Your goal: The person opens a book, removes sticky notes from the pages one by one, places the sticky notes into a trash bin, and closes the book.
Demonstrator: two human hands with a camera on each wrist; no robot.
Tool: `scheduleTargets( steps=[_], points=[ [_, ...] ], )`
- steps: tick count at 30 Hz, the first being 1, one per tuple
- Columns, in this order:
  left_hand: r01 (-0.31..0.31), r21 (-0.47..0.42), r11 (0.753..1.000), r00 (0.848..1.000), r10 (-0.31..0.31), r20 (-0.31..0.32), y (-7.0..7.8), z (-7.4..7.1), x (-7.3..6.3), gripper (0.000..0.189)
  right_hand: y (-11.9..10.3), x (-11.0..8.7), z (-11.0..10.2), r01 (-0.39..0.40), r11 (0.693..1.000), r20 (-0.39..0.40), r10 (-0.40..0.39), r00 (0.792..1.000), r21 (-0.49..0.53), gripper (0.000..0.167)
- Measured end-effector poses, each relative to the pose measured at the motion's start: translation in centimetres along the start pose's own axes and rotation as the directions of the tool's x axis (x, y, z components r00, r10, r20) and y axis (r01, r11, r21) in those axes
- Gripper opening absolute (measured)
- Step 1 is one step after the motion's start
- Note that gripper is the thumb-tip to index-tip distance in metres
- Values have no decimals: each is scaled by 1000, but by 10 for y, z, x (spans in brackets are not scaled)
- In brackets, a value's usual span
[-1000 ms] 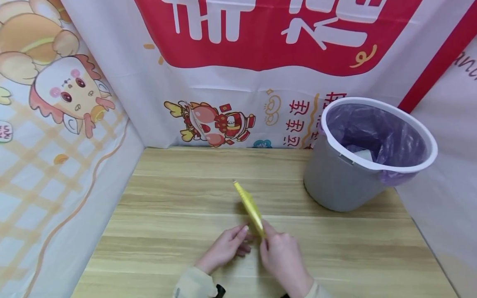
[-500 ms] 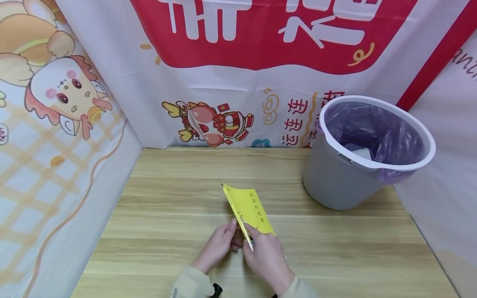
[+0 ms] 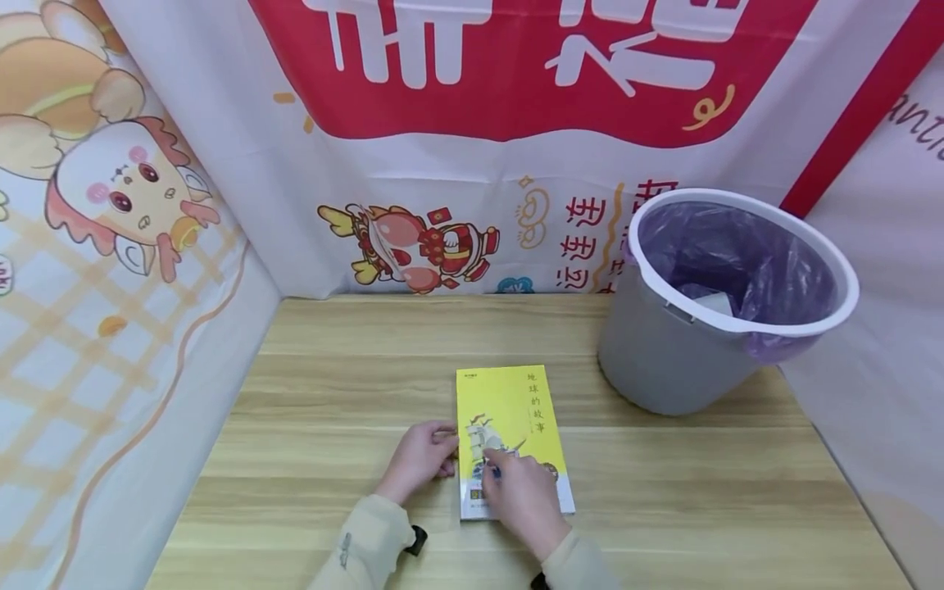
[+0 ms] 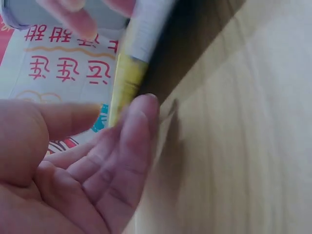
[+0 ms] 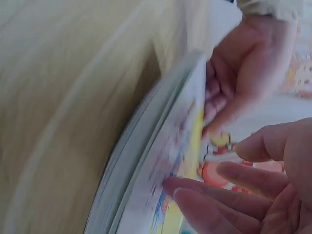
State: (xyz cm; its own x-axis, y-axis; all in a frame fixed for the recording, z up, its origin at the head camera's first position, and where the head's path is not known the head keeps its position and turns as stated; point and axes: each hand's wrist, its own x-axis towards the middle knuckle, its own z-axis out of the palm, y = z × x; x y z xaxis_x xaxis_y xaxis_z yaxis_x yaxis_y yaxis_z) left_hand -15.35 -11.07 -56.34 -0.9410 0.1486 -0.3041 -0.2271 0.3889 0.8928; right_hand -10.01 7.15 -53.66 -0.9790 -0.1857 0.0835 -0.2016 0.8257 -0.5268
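A yellow paperback book (image 3: 497, 397) with a sailing ship and Chinese characters on its cover lies in front of me, cover up. In the left wrist view, its spine (image 4: 127, 83) looks slightly lifted above a dark shadow. My left hand (image 3: 422, 457) is at the book's left edge; its fingertips touch the spine, and the thumb stands apart from the cover. Over the lower cover is my right hand (image 3: 525, 496). The right wrist view shows its fingers (image 5: 219, 195) loosely extended, with a fingertip touching the cover and the thumb free. Page edges (image 5: 146, 146) face that camera.
A grey trash bin (image 3: 664, 360) with a purple liner stands at the back right, a pale item (image 3: 715, 303) inside. Printed cloth (image 3: 442, 164) hangs behind and along both sides of the wooden table (image 3: 354, 377).
The book has swung from nearly upright on edge down to cover-up. My right hand has let go of its edge and sits over the cover; my left hand has moved slightly left.
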Motion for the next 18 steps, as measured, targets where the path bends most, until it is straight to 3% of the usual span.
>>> scheduleTargets(
  steps=[5, 10, 14, 18],
  points=[
    [21, 74, 997, 999, -24, 34, 6, 6, 5, 54, 26, 6, -9, -87, 996, 13, 87, 996, 15, 29],
    [0, 184, 983, 1000, -4, 21, 10, 15, 8, 69, 56, 8, -18, -167, 985, 38, 168, 985, -37, 46],
    [-11, 292, 956, 1000, 11, 2, 8, 19, 10, 72, 70, 9, -20, -183, 980, 94, 190, 977, -77, 56],
    [-50, 411, 910, 999, 54, 0, 6, 22, 12, 67, 75, 9, -16, -190, 979, 128, 198, 972, -71, 59]
  ],
)
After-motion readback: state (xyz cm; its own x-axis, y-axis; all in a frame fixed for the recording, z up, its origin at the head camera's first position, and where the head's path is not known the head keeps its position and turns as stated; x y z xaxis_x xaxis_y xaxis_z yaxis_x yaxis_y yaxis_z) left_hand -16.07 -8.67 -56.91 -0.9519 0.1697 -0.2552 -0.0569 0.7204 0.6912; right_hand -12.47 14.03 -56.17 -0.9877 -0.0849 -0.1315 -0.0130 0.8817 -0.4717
